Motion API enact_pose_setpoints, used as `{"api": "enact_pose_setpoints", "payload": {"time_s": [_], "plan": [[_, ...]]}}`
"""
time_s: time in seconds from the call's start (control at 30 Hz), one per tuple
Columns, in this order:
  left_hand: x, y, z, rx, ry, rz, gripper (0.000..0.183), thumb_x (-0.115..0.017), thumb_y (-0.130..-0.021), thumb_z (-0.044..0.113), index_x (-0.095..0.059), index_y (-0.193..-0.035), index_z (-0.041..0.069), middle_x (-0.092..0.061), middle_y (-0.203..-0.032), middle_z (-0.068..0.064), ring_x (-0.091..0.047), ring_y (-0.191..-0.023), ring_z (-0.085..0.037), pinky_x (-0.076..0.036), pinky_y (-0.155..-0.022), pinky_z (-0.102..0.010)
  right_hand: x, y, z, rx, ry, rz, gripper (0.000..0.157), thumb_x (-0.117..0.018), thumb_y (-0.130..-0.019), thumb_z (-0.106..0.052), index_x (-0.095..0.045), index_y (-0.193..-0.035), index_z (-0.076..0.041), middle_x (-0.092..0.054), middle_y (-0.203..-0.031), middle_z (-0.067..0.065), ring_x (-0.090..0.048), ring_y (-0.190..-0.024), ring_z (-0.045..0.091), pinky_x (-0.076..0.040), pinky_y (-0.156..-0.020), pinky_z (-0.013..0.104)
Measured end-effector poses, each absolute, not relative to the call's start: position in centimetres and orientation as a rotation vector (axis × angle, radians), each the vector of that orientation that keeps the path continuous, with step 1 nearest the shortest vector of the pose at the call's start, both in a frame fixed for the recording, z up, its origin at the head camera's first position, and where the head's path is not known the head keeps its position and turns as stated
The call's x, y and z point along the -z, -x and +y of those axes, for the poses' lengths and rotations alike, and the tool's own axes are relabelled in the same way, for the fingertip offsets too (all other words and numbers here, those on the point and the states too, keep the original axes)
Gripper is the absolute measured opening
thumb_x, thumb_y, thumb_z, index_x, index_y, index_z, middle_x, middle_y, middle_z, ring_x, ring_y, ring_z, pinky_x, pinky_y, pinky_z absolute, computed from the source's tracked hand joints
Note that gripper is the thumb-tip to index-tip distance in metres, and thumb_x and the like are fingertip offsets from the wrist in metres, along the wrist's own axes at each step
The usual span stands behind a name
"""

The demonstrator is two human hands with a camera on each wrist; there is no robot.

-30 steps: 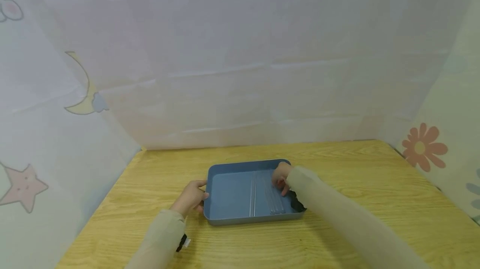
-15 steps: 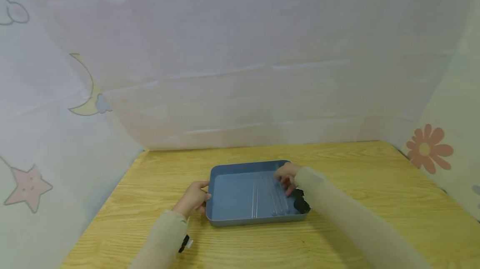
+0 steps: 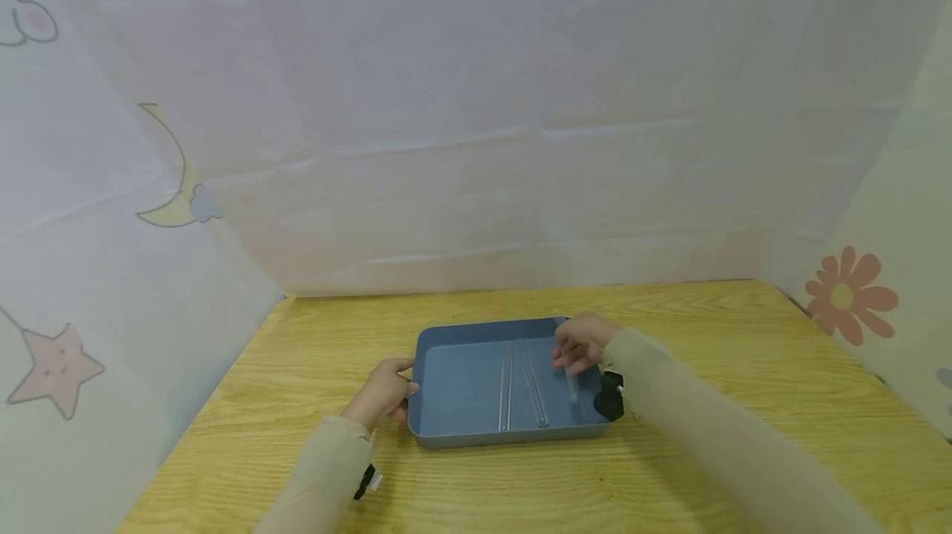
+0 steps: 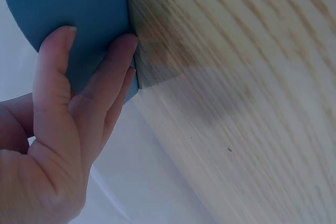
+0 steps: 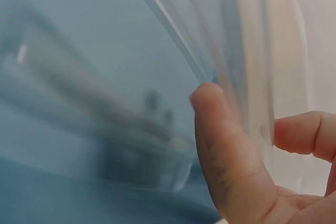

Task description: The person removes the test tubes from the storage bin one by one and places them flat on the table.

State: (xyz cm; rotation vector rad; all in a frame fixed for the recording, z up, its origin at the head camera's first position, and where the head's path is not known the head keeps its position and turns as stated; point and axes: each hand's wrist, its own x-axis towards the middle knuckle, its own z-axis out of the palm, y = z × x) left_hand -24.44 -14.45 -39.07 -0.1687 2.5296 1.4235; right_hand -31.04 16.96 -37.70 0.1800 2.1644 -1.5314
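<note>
A shallow blue tray point(image 3: 454, 439) sits on the wooden table. My left hand point(image 3: 383, 392) grips its left side, thumb at the rim; in the left wrist view the fingers point(image 4: 100, 85) lie against the tray's outer wall. Over the right end of the tray, my right hand point(image 3: 583, 340) pinches a long clear tube point(image 3: 571, 385) near its far end, its other end pointing down towards me. In the right wrist view thumb and finger hold the clear tube point(image 5: 254, 51). Inside the tray lie an upright-looking clear tube point(image 3: 506, 389) and a slanted one point(image 3: 533, 385).
The wooden table point(image 3: 297, 369) extends on all sides of the tray. A pale cloth wall point(image 3: 476, 145) rises behind it, with printed side walls left and right. Black wrist cameras hang under both sleeves, the right one point(image 3: 610, 398) over the tray's right edge.
My right hand has moved right and slightly up, bringing a clear tube away from the ones in the tray. The left hand keeps its grip on the tray.
</note>
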Motion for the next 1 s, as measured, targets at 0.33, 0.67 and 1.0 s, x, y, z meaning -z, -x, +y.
{"api": "enact_pose_setpoints", "payload": {"time_s": [0.33, 0.67, 1.0], "plan": [[39.3, 24.6, -14.5, -1.426, 0.174, 2.533, 0.051, -0.052, -0.095, -0.008, -0.04, -0.144, -0.007, -0.067, -0.091, -0.017, -0.063, -0.062, -0.02, -0.05, -0.046, -0.029, 36.7, 30.5, 18.3, 1.611, -0.116, 2.069, 0.041, -0.045, -0.091, -0.001, -0.04, -0.128, 0.015, -0.062, -0.115, 0.029, -0.069, -0.078, 0.02, -0.056, -0.057, 0.031], [39.1, 24.7, -14.3, -1.408, 0.186, 2.534, 0.051, -0.051, -0.096, -0.007, -0.039, -0.145, -0.006, -0.067, -0.093, -0.017, -0.063, -0.063, -0.02, -0.049, -0.046, -0.028, 35.8, 29.7, 19.6, 1.689, -0.058, 1.984, 0.059, -0.043, -0.102, -0.01, -0.014, -0.148, 0.013, -0.064, -0.109, 0.024, -0.068, -0.079, 0.018, -0.055, -0.057, 0.031], [39.1, 24.5, -14.5, -1.399, 0.175, 2.539, 0.051, -0.052, -0.095, -0.008, -0.038, -0.145, -0.008, -0.067, -0.094, -0.018, -0.063, -0.062, -0.02, -0.05, -0.047, -0.029, 35.7, 29.4, 20.7, 1.725, -0.069, 1.928, 0.066, -0.043, -0.099, -0.002, -0.004, -0.151, 0.011, -0.063, -0.113, 0.023, -0.069, -0.081, 0.019, -0.055, -0.055, 0.03]]}}
